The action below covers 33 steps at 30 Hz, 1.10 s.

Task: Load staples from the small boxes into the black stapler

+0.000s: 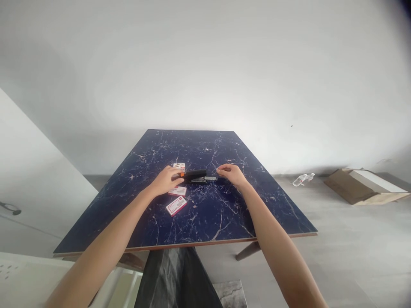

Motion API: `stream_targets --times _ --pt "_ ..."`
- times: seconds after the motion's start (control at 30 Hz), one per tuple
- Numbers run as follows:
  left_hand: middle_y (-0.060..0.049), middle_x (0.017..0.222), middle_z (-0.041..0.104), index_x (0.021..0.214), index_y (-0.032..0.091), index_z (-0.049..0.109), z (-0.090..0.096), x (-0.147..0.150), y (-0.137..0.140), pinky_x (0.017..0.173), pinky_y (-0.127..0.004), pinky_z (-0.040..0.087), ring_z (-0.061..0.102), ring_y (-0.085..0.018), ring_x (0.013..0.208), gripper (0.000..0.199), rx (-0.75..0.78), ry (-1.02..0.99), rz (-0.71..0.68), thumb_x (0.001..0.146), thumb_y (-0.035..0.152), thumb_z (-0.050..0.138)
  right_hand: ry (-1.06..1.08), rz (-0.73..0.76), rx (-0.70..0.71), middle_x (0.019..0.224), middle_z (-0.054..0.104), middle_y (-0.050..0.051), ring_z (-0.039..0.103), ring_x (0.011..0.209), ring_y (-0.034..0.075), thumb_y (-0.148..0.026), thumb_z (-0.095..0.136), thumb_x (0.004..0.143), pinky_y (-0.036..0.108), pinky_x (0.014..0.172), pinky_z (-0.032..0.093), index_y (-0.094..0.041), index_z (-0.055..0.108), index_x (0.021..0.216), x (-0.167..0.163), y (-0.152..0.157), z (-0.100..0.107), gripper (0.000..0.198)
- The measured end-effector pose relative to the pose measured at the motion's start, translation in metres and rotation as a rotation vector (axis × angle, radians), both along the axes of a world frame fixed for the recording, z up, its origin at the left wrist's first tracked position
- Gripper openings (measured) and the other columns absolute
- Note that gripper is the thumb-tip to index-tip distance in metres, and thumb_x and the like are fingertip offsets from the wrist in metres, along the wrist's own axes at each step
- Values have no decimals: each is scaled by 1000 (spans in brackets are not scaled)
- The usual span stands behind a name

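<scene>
A black stapler (195, 173) with an orange part at its rear lies across the middle of the table. My left hand (167, 179) is closed around its rear end. From the stapler's front a silvery metal part (210, 178) sticks out to the right. Just beyond that tip, my right hand (231, 174) has thumb and forefinger pinched together; whatever they hold is too small to make out. Small red-and-white boxes lie about my left hand: one box (179, 166) behind it, another box (177, 191) partly under it, and a third box (176, 205) nearer me.
The dark blue marbled table (205, 222) stands near a white wall (205, 64). On the floor to the right lie a clear plastic bottle (301, 179) and a cardboard box (359, 187). A white panel (38, 171) rises at the left.
</scene>
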<state>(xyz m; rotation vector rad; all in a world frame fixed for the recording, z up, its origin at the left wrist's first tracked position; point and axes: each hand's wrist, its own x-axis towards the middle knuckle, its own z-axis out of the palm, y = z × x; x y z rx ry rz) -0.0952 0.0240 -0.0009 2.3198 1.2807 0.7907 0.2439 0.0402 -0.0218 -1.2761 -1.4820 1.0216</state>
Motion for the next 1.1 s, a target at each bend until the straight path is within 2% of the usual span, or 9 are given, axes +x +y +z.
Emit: stream_targets --times 0.2,0.33,0.5,0.6,0.7,0.8,0.9,1.0,1.1 --pt "-12 115 71 116 22 72 -2 2 0 95 -42 41 56 -32 106 38 40 74 1 89 45 60 -332 124 190 93 75 3 68 83 20 -43 68 85 35 81 51 -27 77 90 -18 -21 24 19" --pt "-12 116 71 115 21 72 -2 2 1 96 -43 42 57 -31 106 38 75 130 8 90 45 58 -497 175 264 98 75 2 68 88 21 -36 66 88 34 83 50 -29 78 93 -27 -27 29 15" --pt "-10 116 71 117 21 69 0 3 -3 91 -43 45 58 -30 103 38 87 161 23 92 45 55 -609 226 224 100 75 0 67 88 19 -33 63 90 30 82 49 -29 77 96 -27 -25 24 16" --pt "-9 115 71 117 20 68 1 4 -4 89 -42 46 58 -29 102 37 89 171 23 92 43 55 -634 218 214 96 75 -2 66 85 18 -33 62 90 29 82 48 -28 75 95 -28 -26 23 15" --pt "-9 115 71 115 20 69 1 4 -4 89 -42 46 59 -29 102 35 93 176 17 91 43 56 -645 208 218 102 75 0 67 87 18 -35 64 88 28 81 48 -27 74 97 -28 -28 27 15" --pt "-9 114 71 116 21 70 1 2 -2 90 -42 47 59 -29 105 35 101 159 12 90 42 59 -683 48 166 106 74 4 67 92 20 -35 62 88 28 80 48 -24 71 103 -21 -29 34 20" --pt "-10 116 70 125 23 67 -2 0 -2 93 -42 47 59 -30 110 43 89 133 22 87 42 64 -788 -118 41 98 75 9 68 89 23 -29 55 91 30 78 47 -19 67 107 -18 -31 39 22" --pt "-10 116 68 134 23 63 -6 3 -4 97 -42 48 61 -29 110 53 48 90 61 84 41 68 -823 -64 36 95 75 11 69 89 27 -38 49 97 32 79 46 -16 62 120 -36 -39 36 34" --pt "-10 117 69 144 20 52 -10 11 -5 100 -41 47 62 -27 111 68 34 26 109 81 36 72 -852 -32 163 99 74 16 70 93 32 -55 44 98 37 82 47 -11 41 147 -67 -55 27 66"
